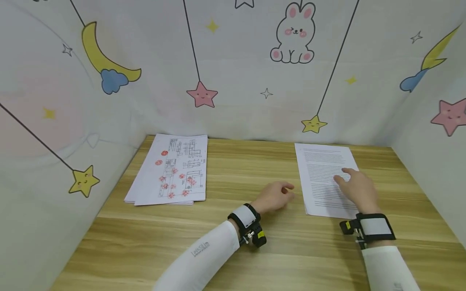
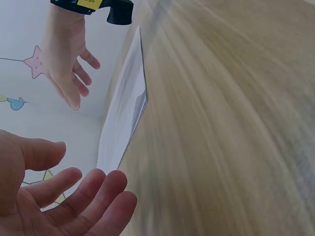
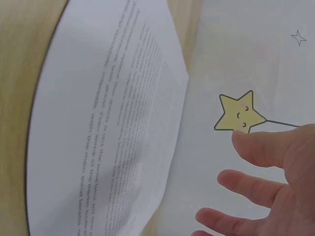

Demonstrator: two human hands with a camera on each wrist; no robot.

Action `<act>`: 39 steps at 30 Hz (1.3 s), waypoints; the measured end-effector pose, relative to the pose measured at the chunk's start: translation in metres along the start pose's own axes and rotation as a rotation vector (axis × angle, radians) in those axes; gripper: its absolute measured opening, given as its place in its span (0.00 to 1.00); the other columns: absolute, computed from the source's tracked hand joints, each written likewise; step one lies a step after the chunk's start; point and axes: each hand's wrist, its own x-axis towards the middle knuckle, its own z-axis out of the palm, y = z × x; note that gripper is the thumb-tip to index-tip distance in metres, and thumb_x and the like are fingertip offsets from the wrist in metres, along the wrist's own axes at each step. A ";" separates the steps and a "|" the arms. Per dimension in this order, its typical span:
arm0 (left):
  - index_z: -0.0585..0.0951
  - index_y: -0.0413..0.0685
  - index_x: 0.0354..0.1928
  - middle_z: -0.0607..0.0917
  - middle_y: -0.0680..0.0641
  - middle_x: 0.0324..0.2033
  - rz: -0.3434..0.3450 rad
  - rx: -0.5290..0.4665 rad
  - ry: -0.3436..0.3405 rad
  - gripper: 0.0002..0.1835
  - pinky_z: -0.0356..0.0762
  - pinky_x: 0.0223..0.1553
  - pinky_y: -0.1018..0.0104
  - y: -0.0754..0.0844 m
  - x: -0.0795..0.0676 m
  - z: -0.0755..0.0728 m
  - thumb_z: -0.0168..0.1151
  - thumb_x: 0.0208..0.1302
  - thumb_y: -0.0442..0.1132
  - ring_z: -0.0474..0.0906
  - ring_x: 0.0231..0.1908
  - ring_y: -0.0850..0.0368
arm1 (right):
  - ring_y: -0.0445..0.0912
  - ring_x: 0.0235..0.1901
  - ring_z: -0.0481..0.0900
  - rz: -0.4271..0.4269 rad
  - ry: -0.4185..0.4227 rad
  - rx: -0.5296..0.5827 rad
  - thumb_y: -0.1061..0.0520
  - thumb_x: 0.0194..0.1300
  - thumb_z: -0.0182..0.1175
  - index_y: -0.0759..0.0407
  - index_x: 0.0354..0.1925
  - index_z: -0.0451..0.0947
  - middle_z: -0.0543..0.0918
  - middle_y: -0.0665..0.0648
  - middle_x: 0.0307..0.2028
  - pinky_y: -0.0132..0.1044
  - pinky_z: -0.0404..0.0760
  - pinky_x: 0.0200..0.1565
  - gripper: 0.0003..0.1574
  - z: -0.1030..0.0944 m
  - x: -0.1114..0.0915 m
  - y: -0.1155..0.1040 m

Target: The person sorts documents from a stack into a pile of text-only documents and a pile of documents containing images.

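Note:
A stack of printed text sheets (image 1: 320, 178) lies on the right half of the wooden table. Over its right part hovers my right hand (image 1: 358, 190), fingers spread and relaxed; the right wrist view shows a gap between this hand (image 3: 266, 187) and the paper (image 3: 98, 123). My left hand (image 1: 274, 197) is just left of the sheets, above the table, holding nothing. Its fingers look loosely bent in the left wrist view, where the paper's edge (image 2: 125, 98) lies beyond them. On the left of the table sits a second paper stack (image 1: 174, 169), with line drawings and red stamp marks on top.
The wood-grain table (image 1: 247, 161) ends at a white cloth wall (image 1: 240, 117) printed with stars, moons and a rabbit. More cloth closes in the left and right sides. A strapped wrist camera (image 1: 256, 236) sits by each hand.

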 end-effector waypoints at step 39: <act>0.70 0.45 0.62 0.77 0.34 0.56 -0.150 0.225 0.315 0.26 0.72 0.51 0.43 -0.086 -0.099 -0.177 0.51 0.66 0.49 0.71 0.56 0.36 | 0.65 0.54 0.73 -0.255 0.102 0.332 0.52 0.64 0.55 0.64 0.58 0.72 0.75 0.72 0.56 0.60 0.74 0.47 0.27 0.060 -0.020 -0.129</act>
